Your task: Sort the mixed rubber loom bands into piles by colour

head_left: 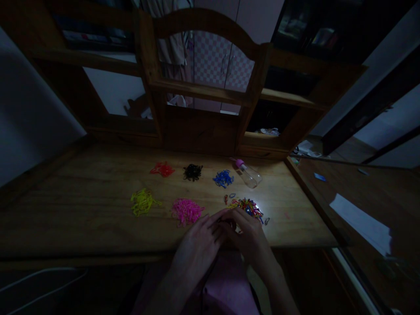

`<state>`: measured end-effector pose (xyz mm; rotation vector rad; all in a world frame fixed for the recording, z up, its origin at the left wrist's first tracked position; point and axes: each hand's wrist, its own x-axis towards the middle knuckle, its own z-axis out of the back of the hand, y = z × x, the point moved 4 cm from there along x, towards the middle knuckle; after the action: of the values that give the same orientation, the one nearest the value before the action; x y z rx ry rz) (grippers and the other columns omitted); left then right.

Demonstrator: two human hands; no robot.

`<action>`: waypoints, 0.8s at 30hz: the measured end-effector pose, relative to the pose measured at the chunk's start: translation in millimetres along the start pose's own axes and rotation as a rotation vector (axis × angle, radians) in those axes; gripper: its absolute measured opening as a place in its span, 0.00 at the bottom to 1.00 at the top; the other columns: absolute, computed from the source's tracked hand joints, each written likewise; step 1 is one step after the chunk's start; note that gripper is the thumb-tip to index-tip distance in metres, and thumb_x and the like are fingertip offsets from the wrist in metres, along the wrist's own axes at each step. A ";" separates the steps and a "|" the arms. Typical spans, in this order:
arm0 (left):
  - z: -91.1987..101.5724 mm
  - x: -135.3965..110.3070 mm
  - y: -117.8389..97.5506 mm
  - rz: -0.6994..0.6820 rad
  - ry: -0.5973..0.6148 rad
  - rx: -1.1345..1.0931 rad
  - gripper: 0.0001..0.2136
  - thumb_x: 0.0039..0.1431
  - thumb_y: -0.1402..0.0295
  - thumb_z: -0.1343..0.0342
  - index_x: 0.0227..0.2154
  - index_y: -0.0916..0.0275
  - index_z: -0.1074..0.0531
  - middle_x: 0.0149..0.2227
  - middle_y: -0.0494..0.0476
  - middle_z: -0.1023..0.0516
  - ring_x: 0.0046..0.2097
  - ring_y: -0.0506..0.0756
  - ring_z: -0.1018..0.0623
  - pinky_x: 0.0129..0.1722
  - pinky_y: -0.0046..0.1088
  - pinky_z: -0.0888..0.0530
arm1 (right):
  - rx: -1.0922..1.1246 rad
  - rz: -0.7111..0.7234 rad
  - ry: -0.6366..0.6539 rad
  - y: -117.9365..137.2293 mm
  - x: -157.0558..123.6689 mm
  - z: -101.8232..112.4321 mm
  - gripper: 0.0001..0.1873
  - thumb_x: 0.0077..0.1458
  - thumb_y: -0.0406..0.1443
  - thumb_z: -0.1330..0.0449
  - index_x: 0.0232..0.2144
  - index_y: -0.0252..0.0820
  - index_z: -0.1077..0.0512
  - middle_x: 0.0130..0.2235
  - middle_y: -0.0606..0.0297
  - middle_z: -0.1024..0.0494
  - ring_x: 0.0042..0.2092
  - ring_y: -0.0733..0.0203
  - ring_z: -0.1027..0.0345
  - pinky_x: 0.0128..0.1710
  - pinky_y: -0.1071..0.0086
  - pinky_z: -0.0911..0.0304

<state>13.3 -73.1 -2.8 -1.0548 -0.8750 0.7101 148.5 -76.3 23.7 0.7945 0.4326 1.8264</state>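
At the near edge of the counter (82, 210), head view: left hand (200, 245) and right hand (251, 238) meet fingertip to fingertip, curled over something small. It's too dark, so I cannot tell whether either grips it. Mixed-colour pile (248, 205) lies just beyond the right hand, pink pile (186, 210) beside the left. Further back: yellow pile (142, 202), red pile (162, 169), black pile (193, 171), blue pile (223, 178), bottle (249, 175).

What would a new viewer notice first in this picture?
First, the small bright heaps on the dark wooden desk: a red heap, a black heap and a blue heap in the back row, and a yellow heap and a pink heap nearer. The left hand and the right hand meet at the front edge, beside a mixed-colour heap in a spot of light. A clear bottle with a pink cap lies behind it.
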 end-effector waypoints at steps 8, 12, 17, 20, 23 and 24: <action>-27.5 1.2 -7.1 0.348 0.360 -1.549 0.22 0.61 0.71 0.64 0.30 0.63 0.21 0.38 0.56 0.19 0.49 0.50 0.22 0.45 0.23 0.26 | 0.072 0.022 -0.048 2.7 0.0 9.0 0.05 0.59 0.31 0.41 0.38 0.44 0.27 0.35 0.64 0.25 0.35 0.62 0.31 0.35 0.71 0.36; -16.2 1.6 9.3 0.477 -0.238 -1.439 0.13 0.60 0.79 0.52 0.40 0.67 0.22 0.48 0.62 0.21 0.53 0.54 0.24 0.58 0.27 0.32 | 0.047 -0.024 -0.176 1.3 -6.5 20.8 0.04 0.60 0.32 0.42 0.37 0.44 0.28 0.34 0.65 0.26 0.32 0.64 0.33 0.31 0.71 0.40; -2.4 -1.5 16.9 0.572 -0.359 -1.275 0.11 0.57 0.81 0.47 0.41 0.70 0.23 0.49 0.65 0.22 0.55 0.58 0.25 0.59 0.32 0.31 | 0.061 -0.180 -0.354 -25.8 -18.4 40.2 0.05 0.60 0.37 0.42 0.36 0.42 0.27 0.33 0.65 0.26 0.32 0.62 0.33 0.33 0.70 0.39; 7.6 2.7 18.3 0.533 -0.370 -1.200 0.11 0.56 0.80 0.43 0.41 0.70 0.23 0.48 0.65 0.22 0.53 0.57 0.24 0.58 0.31 0.30 | 0.127 -0.347 -0.491 -59.1 -23.9 50.2 0.10 0.59 0.42 0.41 0.35 0.42 0.27 0.31 0.65 0.25 0.31 0.62 0.32 0.31 0.71 0.38; 16.5 9.7 18.4 0.505 -0.387 -1.106 0.10 0.53 0.77 0.39 0.39 0.69 0.22 0.46 0.62 0.20 0.50 0.56 0.22 0.55 0.29 0.27 | 0.162 -0.457 -0.629 -88.7 -28.9 56.0 0.13 0.59 0.45 0.42 0.34 0.41 0.27 0.30 0.66 0.25 0.29 0.63 0.33 0.30 0.72 0.39; 19.2 12.1 18.2 0.500 -0.392 -1.079 0.10 0.52 0.76 0.38 0.39 0.68 0.21 0.45 0.61 0.20 0.49 0.56 0.21 0.54 0.28 0.26 | 0.164 -0.479 -0.667 -96.0 -30.9 56.9 0.14 0.59 0.45 0.42 0.33 0.40 0.27 0.30 0.66 0.25 0.29 0.64 0.34 0.30 0.72 0.39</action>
<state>0.8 -48.5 -12.2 -2.1935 -1.4102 0.8852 260.5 -71.9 -5.3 1.2312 0.2988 1.0148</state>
